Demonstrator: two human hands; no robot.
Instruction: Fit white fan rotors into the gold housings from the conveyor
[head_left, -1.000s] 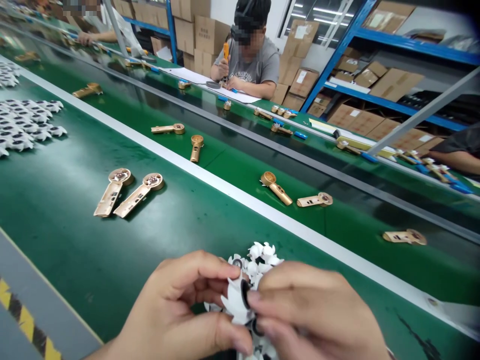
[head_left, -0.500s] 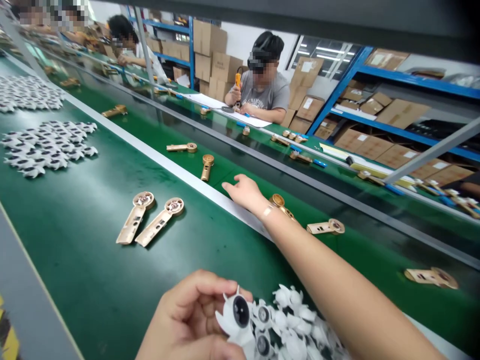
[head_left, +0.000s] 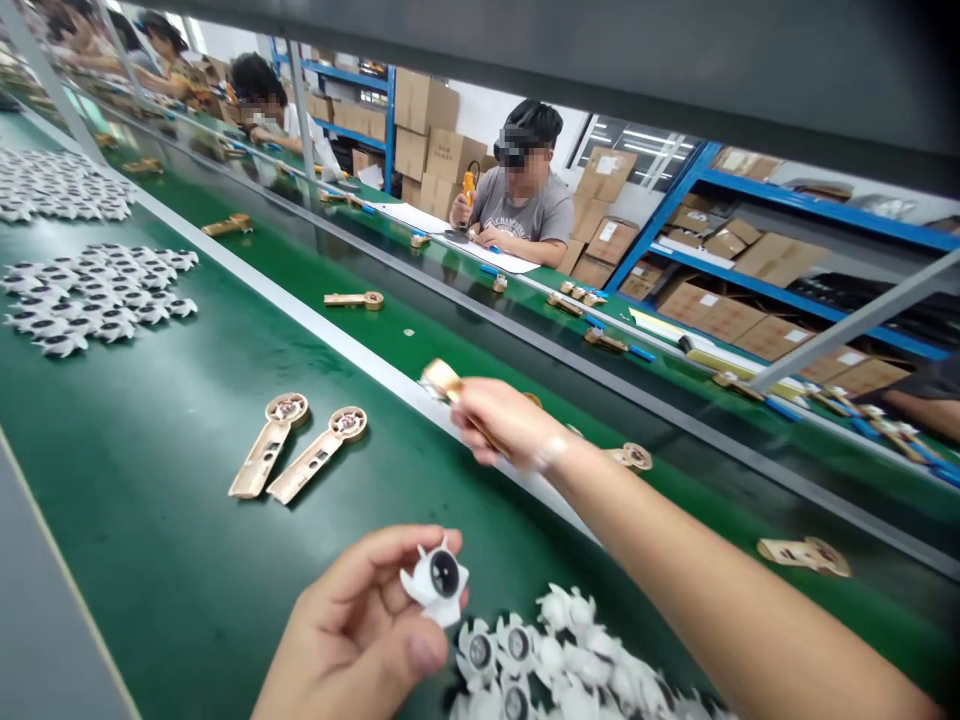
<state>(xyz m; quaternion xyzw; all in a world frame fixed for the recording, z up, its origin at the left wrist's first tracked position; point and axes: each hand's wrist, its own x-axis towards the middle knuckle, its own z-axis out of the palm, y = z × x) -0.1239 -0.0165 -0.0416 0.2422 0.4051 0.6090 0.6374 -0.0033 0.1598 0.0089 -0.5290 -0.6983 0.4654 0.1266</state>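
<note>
White moulded plastic forms the part [head_left: 436, 580] with a dark round lens at its centre, pinched upright between the thumb and fingers of the left hand [head_left: 352, 630]. That hand is mostly closed around the part and hovers just left of a heap of matching white parts [head_left: 529, 660] on the green conveyor belt [head_left: 142, 570]. The right hand [head_left: 504, 420], at the end of an arm stretched up and left across the belt, is far nearer than the left to a long gold-coloured housing [head_left: 441, 380]. One end of the housing pokes out past the fingers toward the upper left, and its long axis seems to run diagonally beneath the palm. The hand is curled down over it, but it hides too much to tell whether it grips or only touches. Two more gold housings [head_left: 264, 458] lie side by side left of that arm, round heads toward the upper right.
</note>
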